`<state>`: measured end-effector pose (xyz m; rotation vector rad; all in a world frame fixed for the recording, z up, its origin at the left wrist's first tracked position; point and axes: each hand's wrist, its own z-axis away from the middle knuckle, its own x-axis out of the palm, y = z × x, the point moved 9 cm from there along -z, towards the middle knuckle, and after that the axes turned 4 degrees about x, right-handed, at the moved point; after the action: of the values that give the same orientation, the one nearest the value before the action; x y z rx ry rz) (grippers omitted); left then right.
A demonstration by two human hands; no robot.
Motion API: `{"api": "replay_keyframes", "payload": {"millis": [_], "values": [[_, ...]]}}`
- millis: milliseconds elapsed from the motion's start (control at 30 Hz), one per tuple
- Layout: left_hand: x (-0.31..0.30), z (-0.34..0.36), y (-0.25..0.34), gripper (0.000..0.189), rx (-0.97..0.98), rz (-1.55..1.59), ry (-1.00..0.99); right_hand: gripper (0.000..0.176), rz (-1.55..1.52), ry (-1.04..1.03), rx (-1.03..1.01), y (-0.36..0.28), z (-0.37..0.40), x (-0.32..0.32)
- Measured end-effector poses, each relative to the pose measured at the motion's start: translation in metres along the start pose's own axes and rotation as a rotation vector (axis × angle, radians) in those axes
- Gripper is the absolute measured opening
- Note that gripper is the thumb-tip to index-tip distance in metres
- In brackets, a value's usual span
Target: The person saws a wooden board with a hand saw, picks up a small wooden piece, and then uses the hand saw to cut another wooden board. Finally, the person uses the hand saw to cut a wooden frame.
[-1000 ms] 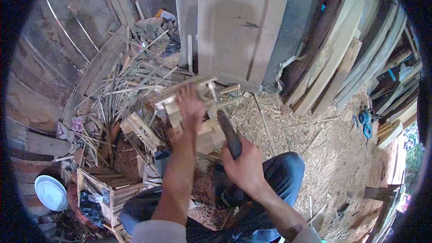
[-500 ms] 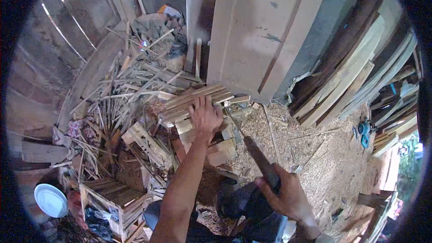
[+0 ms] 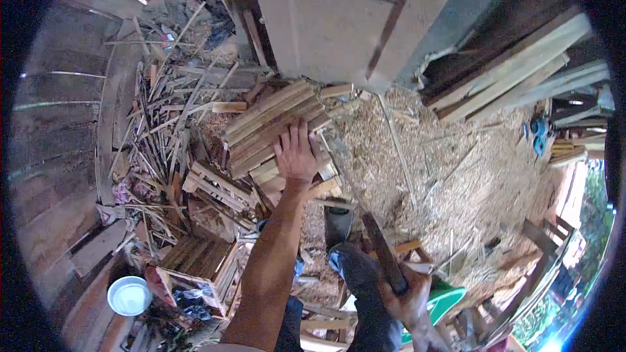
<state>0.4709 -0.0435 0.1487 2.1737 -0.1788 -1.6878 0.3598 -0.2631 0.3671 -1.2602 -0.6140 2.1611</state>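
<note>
My left hand (image 3: 298, 158) lies with fingers spread on a slatted wooden panel (image 3: 267, 127), which rests on a wooden crate (image 3: 323, 189). In my right hand (image 3: 409, 296), lower right of the panel, is the dark handle of a long tool (image 3: 381, 248). The tool's thin shaft runs up and left to the panel's right edge; its tip is too blurred to make out.
Thin wood scraps (image 3: 179, 111) are heaped at the left. A white bowl (image 3: 129, 296) and a wooden box (image 3: 195, 264) stand lower left. Boards (image 3: 508, 78) lean at the upper right. Wood shavings (image 3: 450, 156) cover the floor, and a green object (image 3: 445, 298) is beside my right hand.
The view has shifted and turned. The slatted panel shows more of its top face, and my right hand with the tool is lower in the view. My left hand stays on the panel.
</note>
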Motion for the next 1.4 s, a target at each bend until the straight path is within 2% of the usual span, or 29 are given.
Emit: {"api": "replay_keyframes", "payload": {"millis": [100, 167, 333, 433, 533, 633, 700, 767, 800, 867, 967, 1033, 1067, 1167, 1300, 1333, 1400], "values": [[0.001, 0.0, -0.006, 0.039, 0.018, -0.125, -0.016, 0.011, -0.099, 0.1, 0.226, 0.031, 0.034, -0.009], [0.001, -0.003, -0.018, 0.04, -0.007, -0.077, -0.057, 0.011, -0.159, 0.132, 0.304, 0.038, 0.033, -0.005], [0.004, -0.003, -0.014, 0.041, -0.009, -0.107, -0.022, 0.01, -0.226, 0.042, 0.227, 0.004, -0.034, 0.039], [0.007, -0.003, -0.019, 0.038, -0.049, -0.157, -0.102, 0.011, -0.226, 0.021, 0.242, -0.023, -0.042, 0.047], [0.004, -0.008, -0.023, 0.037, -0.038, -0.101, -0.037, 0.012, -0.223, -0.028, 0.253, -0.047, -0.045, 0.045], [0.004, -0.009, -0.024, 0.037, -0.039, -0.068, -0.035, 0.017, -0.165, -0.11, 0.377, -0.04, -0.051, 0.064], [0.004, -0.011, -0.021, 0.037, -0.038, -0.07, -0.049, 0.021, -0.177, -0.067, 0.284, -0.042, -0.06, 0.07], [0.009, -0.009, -0.028, 0.038, -0.124, -0.072, -0.173, 0.024, -0.152, -0.046, 0.223, -0.051, -0.06, 0.066], [0.01, -0.008, -0.03, 0.038, -0.13, -0.07, -0.172, 0.025, -0.193, -0.056, 0.266, -0.056, -0.054, 0.058], [0.002, -0.01, -0.022, 0.039, -0.038, -0.114, -0.022, 0.027, -0.208, -0.066, 0.28, -0.062, -0.056, 0.054], [0.004, -0.009, -0.029, 0.04, -0.116, -0.041, -0.034, 0.036, -0.146, -0.091, 0.256, -0.055, -0.074, 0.069], [0.002, -0.007, -0.025, 0.041, -0.074, -0.047, -0.012, 0.046, -0.05, -0.145, 0.27, -0.042, -0.092, 0.084], [0.001, -0.011, -0.024, 0.042, -0.029, -0.067, 0.018, 0.05, -0.139, -0.116, 0.256, -0.047, -0.087, 0.077], [0.01, -0.007, -0.031, 0.043, -0.097, -0.081, -0.049, 0.058, -0.212, -0.093, 0.228, -0.065, -0.058, 0.06], [0.005, -0.009, -0.026, 0.042, -0.059, -0.016, 0.0, 0.056, -0.147, -0.078, 0.206, -0.041, -0.083, 0.083], [0.008, -0.009, -0.029, 0.042, -0.085, -0.009, -0.022, 0.059, -0.103, -0.174, 0.276, -0.033, -0.104, 0.096], [0.012, -0.007, -0.033, 0.041, -0.121, -0.019, -0.076, 0.057, -0.097, -0.184, 0.287, -0.037, -0.094, 0.091]]}}
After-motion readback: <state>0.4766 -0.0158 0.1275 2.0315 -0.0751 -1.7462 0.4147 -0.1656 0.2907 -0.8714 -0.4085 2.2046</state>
